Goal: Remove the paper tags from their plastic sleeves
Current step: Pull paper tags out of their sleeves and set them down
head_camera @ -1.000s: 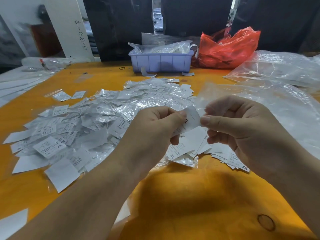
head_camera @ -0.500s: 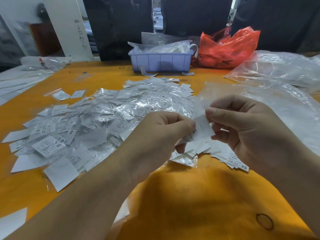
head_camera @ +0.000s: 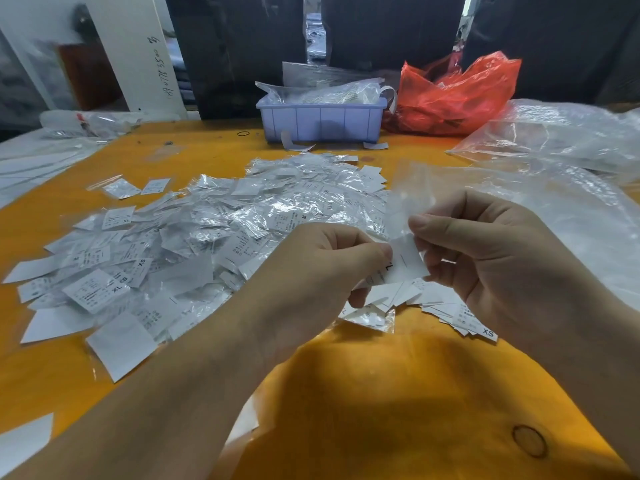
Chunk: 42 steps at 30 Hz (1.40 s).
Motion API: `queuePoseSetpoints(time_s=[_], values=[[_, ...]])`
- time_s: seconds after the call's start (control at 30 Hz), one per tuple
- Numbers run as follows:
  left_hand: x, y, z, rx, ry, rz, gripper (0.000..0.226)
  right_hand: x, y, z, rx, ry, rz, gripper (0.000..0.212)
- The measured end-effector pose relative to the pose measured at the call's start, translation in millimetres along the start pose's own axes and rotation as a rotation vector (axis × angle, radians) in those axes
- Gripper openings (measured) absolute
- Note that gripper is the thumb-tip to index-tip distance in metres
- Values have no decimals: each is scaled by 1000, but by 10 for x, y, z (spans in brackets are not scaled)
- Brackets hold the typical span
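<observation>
A: What does the paper tag (head_camera: pixel 405 261) look like?
B: A small white rectangle, flat and matte, with a thin printed line and a black letter at its near left corner; it sits between the two hands, just above the near middle of the orange table (head_camera: pixel 398 393).
A: And the grip?
B: The left hand (head_camera: pixel 322 271) pinches the tag's left edge with curled fingers; the right hand (head_camera: pixel 485 251) has thumb and forefinger closed on the clear plastic sleeve (head_camera: pixel 407 202), a thin, glossy, see-through film rising from the tag's far edge; whether the tag is fully out of it I cannot tell.
A: What lies around?
B: To the left and beyond, a wide heap of sleeved tags (head_camera: pixel 207 237), crinkled and shiny, with size letters showing; under the right hand, a small stack of bare tags (head_camera: pixel 446 303), dull white; at the far middle a ribbed lilac plastic bin (head_camera: pixel 320 121) holding clear film; right of it a crumpled red bag (head_camera: pixel 453 95); on the far right, large clear plastic bags (head_camera: pixel 554 143), wrinkled and translucent.
</observation>
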State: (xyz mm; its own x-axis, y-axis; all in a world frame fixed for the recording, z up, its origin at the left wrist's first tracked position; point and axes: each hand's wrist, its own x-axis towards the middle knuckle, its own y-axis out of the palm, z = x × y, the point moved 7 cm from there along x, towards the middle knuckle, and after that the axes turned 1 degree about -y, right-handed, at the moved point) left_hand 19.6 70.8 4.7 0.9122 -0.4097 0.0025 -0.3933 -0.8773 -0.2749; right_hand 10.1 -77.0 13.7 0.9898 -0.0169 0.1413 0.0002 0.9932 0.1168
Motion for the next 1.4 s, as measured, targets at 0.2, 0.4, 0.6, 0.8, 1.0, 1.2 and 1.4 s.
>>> queuePoseSetpoints(time_s=[0.2,0.4,0.6,0.8,1.0,1.2,1.4], values=[[4,-49,17,-16,-26,-38,30,6,39,-17,22,21,52,12],[7,-72,13,-34,-21,-69,29,9,71,-49,11,45,96,14],[3,-68,7,-106,0,-82,25,-4,67,-66,11,74,97,20],[-21,40,-25,-155,15,4,20,-8,45,-49,11,71,48,18],[-10,34,6,-130,-16,16,14,15,-56,-46,51,56,-53,29],[19,-58,52,-143,-53,-44,13,24,-97,-46,70,74,-111,44],[23,-63,29,-110,9,-68,12,-4,-5,-59,22,106,-61,48]])
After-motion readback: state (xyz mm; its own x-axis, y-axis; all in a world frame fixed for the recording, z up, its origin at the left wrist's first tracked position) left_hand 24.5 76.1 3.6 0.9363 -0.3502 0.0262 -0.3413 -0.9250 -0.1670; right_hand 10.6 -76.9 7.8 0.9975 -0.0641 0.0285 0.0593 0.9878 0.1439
